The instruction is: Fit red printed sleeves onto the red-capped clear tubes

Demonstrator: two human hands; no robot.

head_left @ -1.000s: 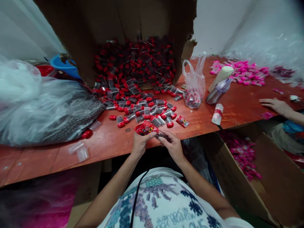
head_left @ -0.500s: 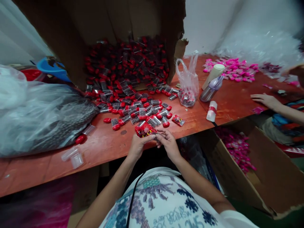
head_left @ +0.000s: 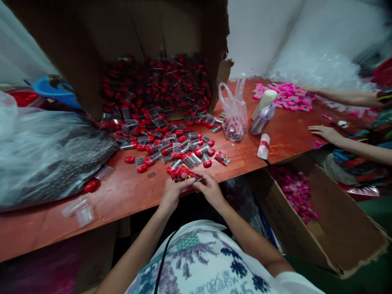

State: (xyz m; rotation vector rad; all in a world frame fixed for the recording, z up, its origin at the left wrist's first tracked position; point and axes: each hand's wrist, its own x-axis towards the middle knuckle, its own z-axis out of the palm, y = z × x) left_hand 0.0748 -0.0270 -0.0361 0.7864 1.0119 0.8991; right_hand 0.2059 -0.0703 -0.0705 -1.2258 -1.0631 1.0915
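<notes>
My left hand (head_left: 172, 194) is closed round a red printed plastic sleeve (head_left: 183, 173), the thumb lying along its lower edge. My right hand (head_left: 210, 191) pinches the sleeve's right end between thumb and fingers. Whether a container sits inside it is hidden by the fingers. Just beyond my hands spreads a pile of clear red-capped containers (head_left: 177, 149) with dark beads in them, running back into a tipped cardboard box (head_left: 113, 24). A container in a red printed sleeve (head_left: 222, 158) lies apart on the right.
A big plastic bag of dark beads (head_left: 58, 159) and empty clear tubes (head_left: 84, 215) are at left. A small plastic bag (head_left: 234, 110), bottle (head_left: 261, 119) and white roll (head_left: 263, 147) stand right. A co-worker's hand (head_left: 326, 132) rests near pink pieces (head_left: 288, 96). Below is an open carton (head_left: 352, 228).
The view has swung rightward, so the table things appear further left. My hands still hold the red sleeve, with the right fingers shifted at its end. A co-worker's other arm now reaches the pink pile.
</notes>
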